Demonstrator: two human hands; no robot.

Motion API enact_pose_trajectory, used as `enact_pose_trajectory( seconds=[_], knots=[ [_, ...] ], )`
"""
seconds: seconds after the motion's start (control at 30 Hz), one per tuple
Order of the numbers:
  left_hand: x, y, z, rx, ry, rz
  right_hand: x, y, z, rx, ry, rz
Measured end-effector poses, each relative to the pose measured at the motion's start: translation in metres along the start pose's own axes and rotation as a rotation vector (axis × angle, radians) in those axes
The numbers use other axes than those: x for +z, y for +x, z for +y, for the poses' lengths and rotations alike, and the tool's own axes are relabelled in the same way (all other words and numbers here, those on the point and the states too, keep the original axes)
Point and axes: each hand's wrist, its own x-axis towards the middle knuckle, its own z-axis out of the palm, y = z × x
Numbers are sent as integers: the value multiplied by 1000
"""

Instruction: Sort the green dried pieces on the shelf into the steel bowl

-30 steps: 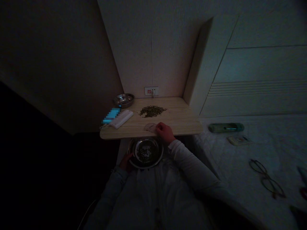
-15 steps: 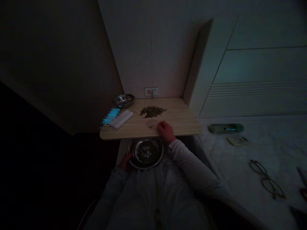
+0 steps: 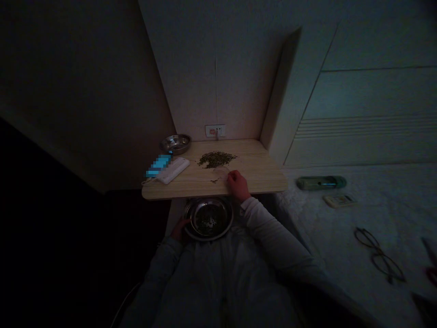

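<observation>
My left hand [image 3: 179, 229] is closed on the left rim of a steel bowl [image 3: 229, 224], held at my lap below the table's front edge. Small dark green bits, perhaps seeds or dried leaf, lie in the bowl. Over the wooden tabletop, my right hand [image 3: 238, 186] pinches a thin, clear, rounded plastic piece [image 3: 221, 172]; its exact kind is too faint to tell. Just beyond that piece spreads a pile of green bits [image 3: 217, 159]. A few loose bits [image 3: 214, 181] rest on the wood left of the hand.
A second steel bowl [image 3: 175, 144] stands at the table's back left, behind a lit phone [image 3: 158, 166] and a white power strip [image 3: 173, 170]. On the bed at right lie a green bottle [image 3: 321, 182], a pale rectangular object [image 3: 339, 201] and glasses [image 3: 378, 255].
My right hand has moved slightly right and away from me, shifting the clear piece toward the pile and off the few loose bits. The bits in the lap bowl have slid toward its near side.
</observation>
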Motion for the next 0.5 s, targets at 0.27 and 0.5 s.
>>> enact_pose_trajectory(
  seconds=[0.27, 0.5],
  knots=[
    [-4, -3, 7, -84, 109, -141, 1, 0, 2, -9, 9, -1],
    [-7, 0, 7, 61, 384, -31, 0, -1, 2, -30, 47, -9]
  ],
)
